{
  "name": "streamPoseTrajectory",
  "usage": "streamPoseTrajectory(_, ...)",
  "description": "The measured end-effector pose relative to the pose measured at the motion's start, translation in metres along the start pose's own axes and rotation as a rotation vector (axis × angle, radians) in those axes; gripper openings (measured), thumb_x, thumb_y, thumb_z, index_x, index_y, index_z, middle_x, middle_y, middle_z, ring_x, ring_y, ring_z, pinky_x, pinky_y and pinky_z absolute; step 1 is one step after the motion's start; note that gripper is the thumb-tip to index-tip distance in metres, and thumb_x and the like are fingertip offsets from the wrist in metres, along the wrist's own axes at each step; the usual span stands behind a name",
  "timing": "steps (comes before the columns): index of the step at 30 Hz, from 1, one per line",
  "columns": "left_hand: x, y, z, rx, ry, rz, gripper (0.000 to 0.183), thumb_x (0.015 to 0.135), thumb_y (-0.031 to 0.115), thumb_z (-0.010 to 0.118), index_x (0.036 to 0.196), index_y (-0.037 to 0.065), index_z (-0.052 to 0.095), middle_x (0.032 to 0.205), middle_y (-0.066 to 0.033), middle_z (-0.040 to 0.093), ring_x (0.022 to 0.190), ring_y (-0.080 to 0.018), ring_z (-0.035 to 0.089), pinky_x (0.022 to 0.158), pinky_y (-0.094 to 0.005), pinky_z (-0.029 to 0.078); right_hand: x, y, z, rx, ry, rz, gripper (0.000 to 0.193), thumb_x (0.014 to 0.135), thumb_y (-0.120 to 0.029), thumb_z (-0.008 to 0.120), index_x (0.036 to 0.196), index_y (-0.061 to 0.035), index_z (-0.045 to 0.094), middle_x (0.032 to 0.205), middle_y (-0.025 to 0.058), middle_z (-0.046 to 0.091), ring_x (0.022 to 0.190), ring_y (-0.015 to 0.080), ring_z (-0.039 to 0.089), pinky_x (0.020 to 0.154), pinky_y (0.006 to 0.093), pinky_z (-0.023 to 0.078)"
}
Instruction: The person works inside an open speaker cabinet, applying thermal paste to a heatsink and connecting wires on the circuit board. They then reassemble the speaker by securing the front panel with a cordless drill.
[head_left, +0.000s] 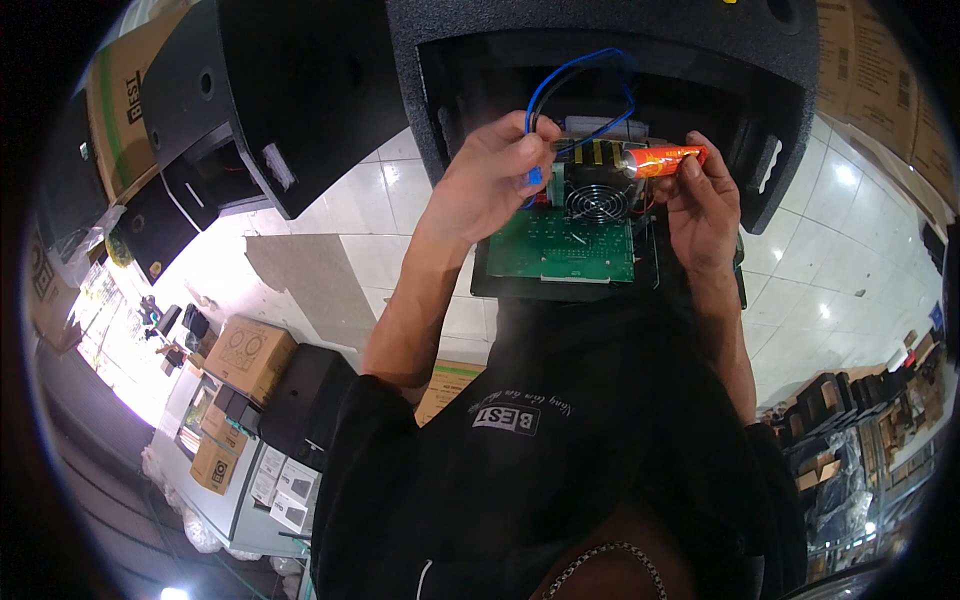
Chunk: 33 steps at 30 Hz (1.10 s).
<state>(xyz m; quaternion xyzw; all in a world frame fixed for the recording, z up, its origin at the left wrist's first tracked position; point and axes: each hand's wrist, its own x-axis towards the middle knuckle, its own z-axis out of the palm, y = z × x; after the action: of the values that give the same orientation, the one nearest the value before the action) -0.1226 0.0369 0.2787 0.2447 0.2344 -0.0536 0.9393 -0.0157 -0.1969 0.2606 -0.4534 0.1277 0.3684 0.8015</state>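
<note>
item: slim, glossy orange tube [662, 161]; cylindrical, flattened at one end, held beyond the green rectangular circuit board [585, 255], toward its right; the right hand's [705, 215] thumb and fingers pinch it.
item: smooth, thin blue wire [606, 50], looped alongside a black one, beyond the board; pinched by the left hand's [495, 178] thumb and forefinger.
item: fan with round metal wire grille [597, 203], at the board's far edge.
item: grainy black speaker cabinet [600, 18], beyond the board.
</note>
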Motion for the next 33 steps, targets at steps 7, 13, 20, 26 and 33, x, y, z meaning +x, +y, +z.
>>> streamPoseTrajectory(7, -0.004, 0.003, 0.000, 0.190, 0.191, -0.018, 0.018, 0.091, 0.015, 0.069, 0.098, -0.001, 0.069, 0.093, -0.0069, 0.065, 0.072, -0.0128, 0.056, 0.067, -0.0251, 0.048, -0.001, -0.009, 0.021, -0.110, -0.075, -0.001, 0.040, 0.098, -0.011, 0.057, 0.134, 0.0055, 0.050, 0.104, 0.0186, 0.065, 0.085, 0.0205, 0.068, 0.074, 0.0327, 0.060)
streamPoseTrajectory(13, 0.000, 0.001, 0.001, 0.406, 0.191, 0.014, 0.016, 0.089, 0.008, 0.070, 0.103, 0.001, 0.067, 0.094, -0.0094, 0.067, 0.078, -0.0139, 0.064, 0.072, -0.0277, 0.057, 0.000, -0.011, 0.027, -0.237, -0.042, -0.007, 0.042, 0.097, -0.012, 0.060, 0.134, 0.0059, 0.050, 0.105, 0.0185, 0.066, 0.084, 0.0203, 0.069, 0.074, 0.0329, 0.060)
streamPoseTrajectory(20, 0.002, -0.006, -0.001, 0.452, 0.161, 0.104, 0.017, 0.089, 0.007, 0.070, 0.103, 0.002, 0.063, 0.092, -0.0083, 0.066, 0.080, -0.0149, 0.065, 0.076, -0.0289, 0.057, 0.000, -0.011, 0.025, -0.297, -0.019, -0.066, 0.041, 0.097, -0.012, 0.060, 0.133, 0.0054, 0.052, 0.104, 0.0179, 0.067, 0.084, 0.0205, 0.069, 0.073, 0.0327, 0.061)
streamPoseTrajectory(26, 0.005, -0.011, 0.000, 0.430, 0.176, 0.153, 0.016, 0.088, 0.006, 0.071, 0.102, 0.003, 0.064, 0.090, -0.0076, 0.066, 0.081, -0.0141, 0.066, 0.074, -0.0275, 0.057, 0.002, -0.011, 0.019, -0.344, -0.058, -0.115, 0.039, 0.096, -0.014, 0.062, 0.131, 0.0015, 0.056, 0.106, 0.0175, 0.068, 0.085, 0.0205, 0.070, 0.074, 0.0340, 0.061)
streamPoseTrajectory(33, 0.005, -0.010, 0.003, 0.449, 0.206, 0.155, 0.017, 0.086, 0.006, 0.073, 0.101, 0.002, 0.064, 0.091, -0.0080, 0.067, 0.080, -0.0136, 0.066, 0.073, -0.0275, 0.057, 0.002, -0.015, 0.020, -0.446, -0.057, -0.130, 0.036, 0.098, -0.011, 0.057, 0.131, 0.0045, 0.053, 0.106, 0.0186, 0.067, 0.086, 0.0184, 0.069, 0.079, 0.0304, 0.059)
